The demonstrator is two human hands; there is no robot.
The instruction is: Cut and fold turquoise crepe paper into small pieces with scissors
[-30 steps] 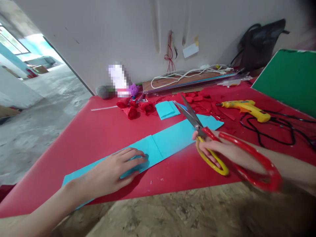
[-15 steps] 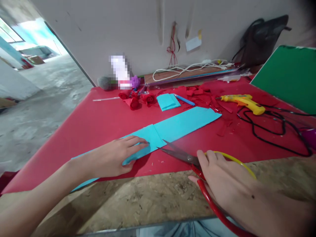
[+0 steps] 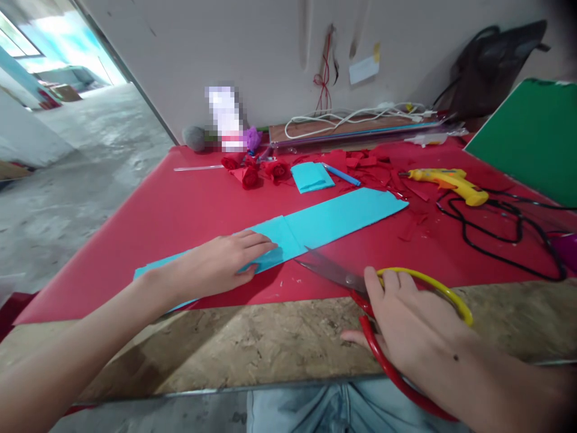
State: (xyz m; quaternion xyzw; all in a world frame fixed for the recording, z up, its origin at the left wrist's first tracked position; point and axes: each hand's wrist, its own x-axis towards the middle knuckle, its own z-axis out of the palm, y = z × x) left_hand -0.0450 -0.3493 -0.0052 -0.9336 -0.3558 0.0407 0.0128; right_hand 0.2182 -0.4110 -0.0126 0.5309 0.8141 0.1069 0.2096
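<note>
A long strip of light-blue crepe paper lies slantwise across the red table cover, with a folded layer ending near its middle. My left hand rests on this strip, fingers over the top and thumb at the near edge, holding it. In my right hand is a pair of scissors with one yellow and one red handle loop. The blades are slightly apart, their tips at the strip's near edge beside the fold's end. I cannot tell whether paper sits between them.
Behind the strip lie red paper roses, a folded blue paper piece, a blue pen and red scraps. A yellow glue gun with a black cord lies right, near a green board. Bare chipboard forms the front edge.
The view has tilted down a little, so most things appear higher. Both hands keep their hold, and the scissor tips stay by the strip's near edge.
</note>
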